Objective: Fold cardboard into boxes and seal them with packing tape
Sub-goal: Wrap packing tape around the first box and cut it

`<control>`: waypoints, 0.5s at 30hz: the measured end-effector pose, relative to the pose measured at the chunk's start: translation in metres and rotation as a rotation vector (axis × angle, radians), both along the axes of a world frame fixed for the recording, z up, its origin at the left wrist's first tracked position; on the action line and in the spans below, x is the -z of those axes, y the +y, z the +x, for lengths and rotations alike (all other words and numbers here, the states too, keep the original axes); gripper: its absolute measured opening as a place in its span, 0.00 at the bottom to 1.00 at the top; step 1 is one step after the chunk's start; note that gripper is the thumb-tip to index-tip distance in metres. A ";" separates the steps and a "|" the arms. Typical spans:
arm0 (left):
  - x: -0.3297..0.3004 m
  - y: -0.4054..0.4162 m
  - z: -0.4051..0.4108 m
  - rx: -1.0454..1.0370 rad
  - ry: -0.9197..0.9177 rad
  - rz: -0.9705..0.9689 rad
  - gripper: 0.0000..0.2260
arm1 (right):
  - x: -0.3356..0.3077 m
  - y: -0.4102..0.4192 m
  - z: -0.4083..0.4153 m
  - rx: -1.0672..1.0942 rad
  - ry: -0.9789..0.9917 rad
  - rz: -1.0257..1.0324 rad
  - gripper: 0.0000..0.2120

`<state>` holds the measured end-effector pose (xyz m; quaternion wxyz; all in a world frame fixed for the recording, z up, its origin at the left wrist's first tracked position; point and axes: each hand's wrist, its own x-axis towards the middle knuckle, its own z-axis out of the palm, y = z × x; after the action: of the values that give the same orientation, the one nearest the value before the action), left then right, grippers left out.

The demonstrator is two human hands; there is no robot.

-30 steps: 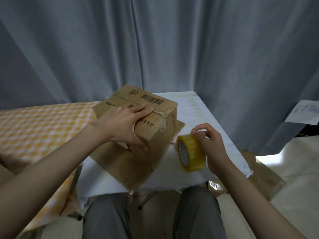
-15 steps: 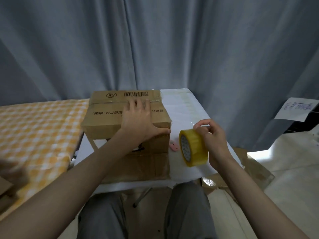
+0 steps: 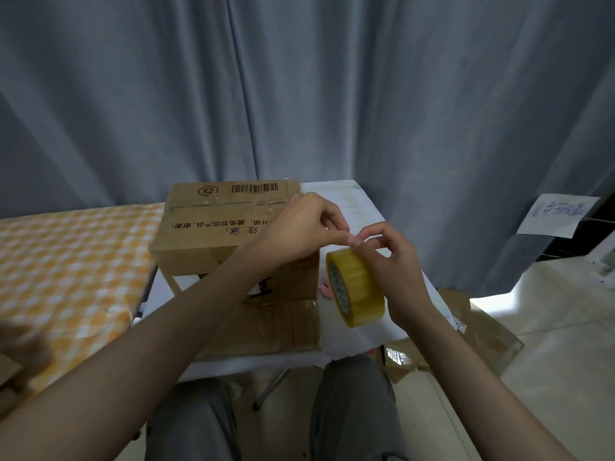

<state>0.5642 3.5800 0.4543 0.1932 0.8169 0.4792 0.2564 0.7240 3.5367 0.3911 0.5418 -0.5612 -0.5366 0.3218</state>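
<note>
Both hands now on the tape, box left on its own

Half a second ago the left hand (image 3: pixel 299 227) was pressing flat on the brown cardboard box (image 3: pixel 233 234); it's come off and now pinches at the top of the yellow roll of packing tape (image 3: pixel 354 287), I'd guess hunting the loose end. Right hand (image 3: pixel 396 271) grips the roll upright from its 3 o'clock side, fingers curled over it. Box sits closed on the white table (image 3: pixel 339 197), at 9 o'clock of the roll.
</note>
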 end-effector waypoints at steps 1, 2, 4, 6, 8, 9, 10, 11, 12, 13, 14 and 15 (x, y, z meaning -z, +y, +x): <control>-0.002 0.000 0.001 -0.003 -0.040 -0.034 0.06 | -0.002 -0.001 0.001 -0.008 0.008 0.000 0.03; -0.003 0.000 0.002 -0.011 -0.063 -0.052 0.04 | -0.004 -0.003 0.002 -0.018 0.016 -0.002 0.03; -0.007 0.000 0.004 -0.041 -0.078 -0.057 0.03 | -0.007 -0.007 0.002 -0.031 0.042 0.000 0.02; -0.013 0.002 0.006 -0.074 -0.091 -0.064 0.02 | -0.008 -0.012 0.000 -0.055 0.099 -0.014 0.03; -0.021 0.008 0.006 -0.087 -0.087 -0.070 0.01 | -0.010 -0.018 -0.005 -0.096 0.176 -0.080 0.11; -0.025 0.011 0.005 -0.083 -0.079 -0.082 0.01 | -0.010 -0.020 -0.008 -0.112 0.200 -0.131 0.15; -0.029 0.015 0.004 -0.075 -0.069 -0.101 0.01 | -0.011 -0.022 -0.009 -0.116 0.208 -0.177 0.14; -0.032 0.020 0.003 -0.064 -0.061 -0.125 0.00 | -0.011 -0.023 -0.010 -0.118 0.208 -0.216 0.11; -0.035 0.024 0.001 -0.050 -0.053 -0.149 0.01 | -0.014 -0.025 -0.010 -0.130 0.204 -0.255 0.08; -0.037 0.028 -0.001 -0.038 -0.043 -0.168 0.01 | -0.016 -0.026 -0.008 -0.163 0.207 -0.281 0.08; -0.039 0.032 -0.003 -0.031 -0.031 -0.182 0.03 | -0.018 -0.028 -0.007 -0.221 0.201 -0.295 0.08; -0.041 0.036 -0.005 -0.025 -0.023 -0.192 0.04 | -0.021 -0.030 -0.006 -0.299 0.179 -0.286 0.08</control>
<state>0.5590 3.6162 0.4951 0.2729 0.7856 0.5094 0.2210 0.7180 3.5066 0.4125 0.4485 -0.5154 -0.5125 0.5200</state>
